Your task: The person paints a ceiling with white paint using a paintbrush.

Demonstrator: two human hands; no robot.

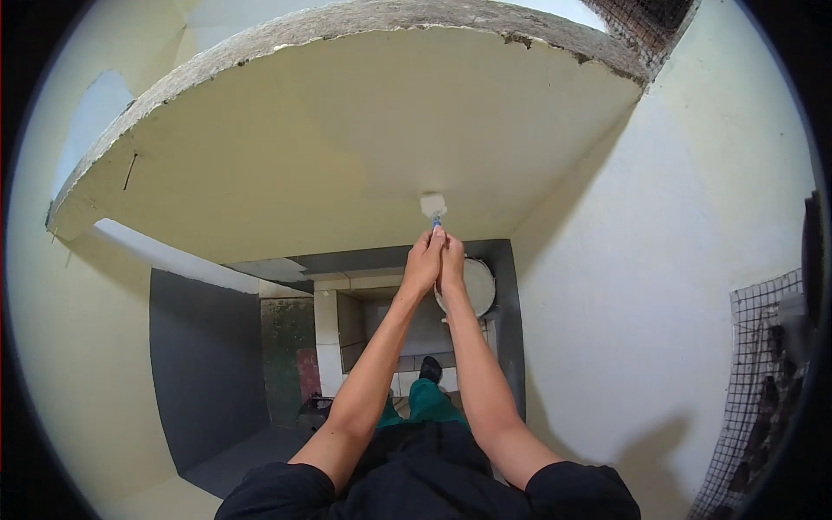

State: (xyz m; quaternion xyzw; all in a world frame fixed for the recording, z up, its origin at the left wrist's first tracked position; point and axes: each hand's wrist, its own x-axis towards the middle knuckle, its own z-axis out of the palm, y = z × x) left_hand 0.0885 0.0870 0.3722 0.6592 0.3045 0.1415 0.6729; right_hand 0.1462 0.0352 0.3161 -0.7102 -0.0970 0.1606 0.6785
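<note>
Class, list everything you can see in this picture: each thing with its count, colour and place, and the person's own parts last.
ceiling slab: one, cream underside with a rough grey edge, overhead
paintbrush: one, white head on a blue handle, at the slab's underside
right wall: one, cream, right side
grey panel: one, dark grey, lower left
tiled post: one, white, centre background
round object: one, white, behind the hands; too unclear to name
wire mesh: one, dark, right edge
trousers: green, bottom centre
shoe: one visible, black, above the trousers
left hand: fingers closed round the brush handle
right hand: fingers closed round the handle, beside the left
</note>
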